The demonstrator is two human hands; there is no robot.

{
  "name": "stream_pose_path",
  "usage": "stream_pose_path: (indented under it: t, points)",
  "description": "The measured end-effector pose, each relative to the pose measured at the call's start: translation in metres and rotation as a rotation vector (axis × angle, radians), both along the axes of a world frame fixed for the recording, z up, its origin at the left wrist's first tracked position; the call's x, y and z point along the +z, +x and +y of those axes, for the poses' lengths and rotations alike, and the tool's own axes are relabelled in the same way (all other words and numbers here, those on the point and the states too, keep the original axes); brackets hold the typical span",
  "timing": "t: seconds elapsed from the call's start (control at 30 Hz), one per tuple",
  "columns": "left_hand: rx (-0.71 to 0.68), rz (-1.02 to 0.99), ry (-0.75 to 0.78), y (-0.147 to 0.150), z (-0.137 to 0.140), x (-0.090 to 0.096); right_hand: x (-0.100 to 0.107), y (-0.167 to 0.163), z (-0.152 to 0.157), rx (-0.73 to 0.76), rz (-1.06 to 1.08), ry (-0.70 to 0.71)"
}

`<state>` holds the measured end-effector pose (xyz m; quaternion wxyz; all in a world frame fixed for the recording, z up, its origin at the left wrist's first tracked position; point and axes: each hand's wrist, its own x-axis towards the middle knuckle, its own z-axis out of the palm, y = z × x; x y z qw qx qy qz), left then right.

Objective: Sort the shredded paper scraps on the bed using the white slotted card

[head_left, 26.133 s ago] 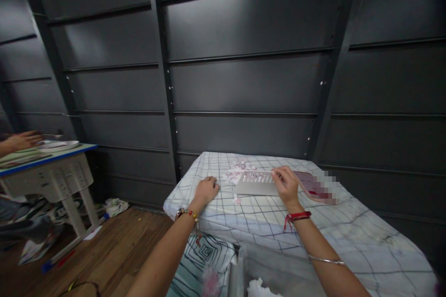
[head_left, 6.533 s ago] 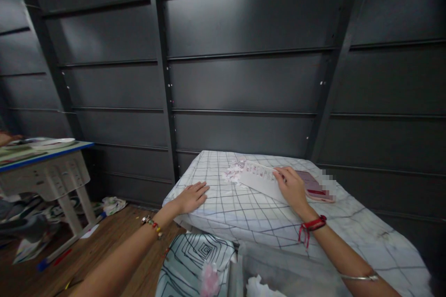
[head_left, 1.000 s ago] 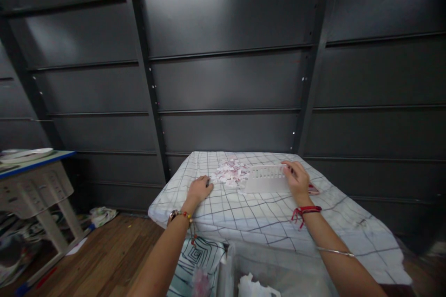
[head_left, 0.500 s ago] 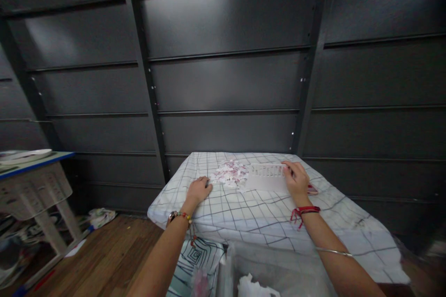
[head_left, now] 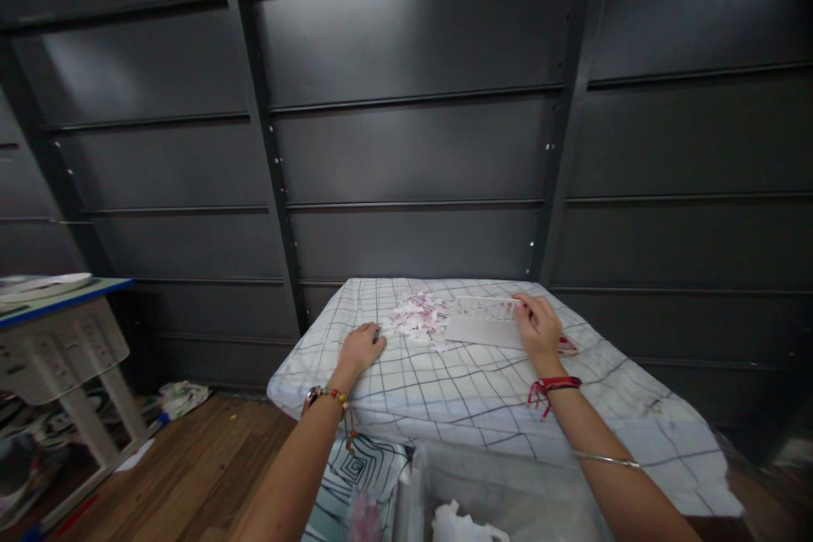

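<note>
Head view: a white card point(head_left: 483, 329) with a row of cut-outs along its top is held by its right end, right of the frame's centre; it is gripped by the fingers of the right hand point(head_left: 539, 330), while the left hand point(head_left: 362, 347) is laid on the cloth left of centre, well apart from the right; whether anything is held under its fingers cannot be told. Between them a pile of paper bits point(head_left: 416, 318), white and pinkish, is spread, its near side close to the card's left end; the step in hand is judged to be the working of small pieces out of the card; for the next move, the card would need to be kept steady by the right hand and the left fingers brought to the cut-outs.

A checked cloth point(head_left: 445, 385) is spread over the work surface, lightly creased; a reddish flat thing point(head_left: 568, 345) is partly hidden behind the right hand. At the lower edge a translucent bin point(head_left: 527, 461) is seen with white scraps point(head_left: 467, 522) inside, and beside it a patterned fabric point(head_left: 356, 466); the upper frame is filled by a dark panelled wall point(head_left: 412, 144); at far left a blue-edged desk point(head_left: 63, 330) is stood on a wooden floor point(head_left: 190, 457).
</note>
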<state>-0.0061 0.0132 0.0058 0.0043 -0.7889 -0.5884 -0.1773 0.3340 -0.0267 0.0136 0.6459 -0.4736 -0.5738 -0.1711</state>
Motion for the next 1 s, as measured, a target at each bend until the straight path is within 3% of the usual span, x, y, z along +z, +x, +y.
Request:
stream_pose_path:
  t: [1.0]
  points:
    - [-0.002, 0.003, 0.011, 0.0000, 0.0011, -0.0016, 0.0008, -0.0055, -0.0001, 0.195, -0.044, -0.095]
